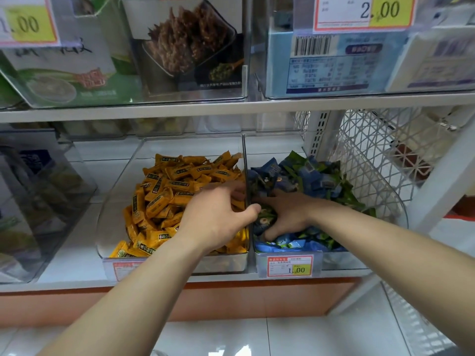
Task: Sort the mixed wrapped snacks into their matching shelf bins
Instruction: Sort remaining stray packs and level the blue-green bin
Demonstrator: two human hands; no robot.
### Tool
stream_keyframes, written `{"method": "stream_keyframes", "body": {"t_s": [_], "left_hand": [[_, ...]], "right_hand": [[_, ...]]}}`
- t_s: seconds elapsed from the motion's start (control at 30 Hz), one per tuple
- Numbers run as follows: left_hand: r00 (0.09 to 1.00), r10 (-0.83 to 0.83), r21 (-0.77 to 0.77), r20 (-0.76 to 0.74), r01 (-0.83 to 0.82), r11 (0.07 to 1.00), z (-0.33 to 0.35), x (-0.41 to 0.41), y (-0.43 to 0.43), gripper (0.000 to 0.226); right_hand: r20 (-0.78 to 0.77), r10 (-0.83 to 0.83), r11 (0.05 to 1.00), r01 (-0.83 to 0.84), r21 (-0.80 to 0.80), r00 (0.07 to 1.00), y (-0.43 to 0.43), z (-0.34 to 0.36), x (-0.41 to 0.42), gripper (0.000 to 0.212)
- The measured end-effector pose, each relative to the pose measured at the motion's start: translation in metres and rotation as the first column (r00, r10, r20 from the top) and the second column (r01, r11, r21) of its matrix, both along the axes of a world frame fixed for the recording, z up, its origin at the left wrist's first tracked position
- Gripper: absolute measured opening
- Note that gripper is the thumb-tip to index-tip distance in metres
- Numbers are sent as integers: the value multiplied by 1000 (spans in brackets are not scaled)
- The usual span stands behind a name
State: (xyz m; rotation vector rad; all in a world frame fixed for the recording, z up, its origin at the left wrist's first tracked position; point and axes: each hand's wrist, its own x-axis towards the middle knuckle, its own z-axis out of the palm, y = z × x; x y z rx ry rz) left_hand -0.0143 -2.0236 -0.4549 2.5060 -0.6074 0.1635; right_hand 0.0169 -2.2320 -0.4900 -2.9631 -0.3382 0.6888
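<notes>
Head view: right hand [289,215] around green snack [267,218].

The upper shelf [231,107] carries a green-and-white carton [64,65], a carton with a dark food photograph [190,47] and a pale blue barcoded carton [326,68], below a price label [365,11] reading 2.00. A white lattice basket [372,155] stands at far right. An orange plinth [244,301] runs above white floor tiles [282,337].
</notes>
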Motion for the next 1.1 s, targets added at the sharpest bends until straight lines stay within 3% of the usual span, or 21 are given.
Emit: {"method": "stream_keyframes", "body": {"t_s": [0.07,0.27,0.4,0.5,0.67,0.77,0.83,0.9,0.97,1.0,1.1], "left_hand": [[1000,-2,-1,-5,2,1000,0,1,-1,50],[999,8,-27,-44,-9,1000,-1,3,-1,47],[998,-8,-43,-59,5,999,-1,3,1,50],[998,-15,-56,-62,11,998,0,2,1,54],[997,-22,-67,-74,17,998,1,0,2,53],[997,-24,-68,-73,19,997,2,1,2,55],[997,-25,-66,-74,20,998,2,1,2,57],[997,-23,-62,-75,18,998,2,1,1,57],[997,-18,-57,-73,13,998,2,0,1,54],[997,-15,-54,-72,11,999,2,0,1,52],[998,-12,-48,-68,9,999,1,0,1,49]], "right_hand": [[55,21,997,-25,78,998,-1,1,-1,100],[80,-95,877,46,478,992,-17,5,1,33],[96,-332,742,197,641,939,-39,36,10,36],[159,-394,682,172,711,905,-61,56,17,29],[114,-381,835,289,468,918,-85,67,21,66],[205,-369,912,312,265,906,-86,67,15,76],[428,-373,928,343,148,823,-76,63,4,69],[585,-282,958,187,220,760,-57,56,-7,38],[488,-177,946,10,325,855,-35,48,-14,10],[398,-124,952,-4,305,909,-26,41,-13,9],[238,-54,998,59,-13,970,-10,19,2,35]]}}
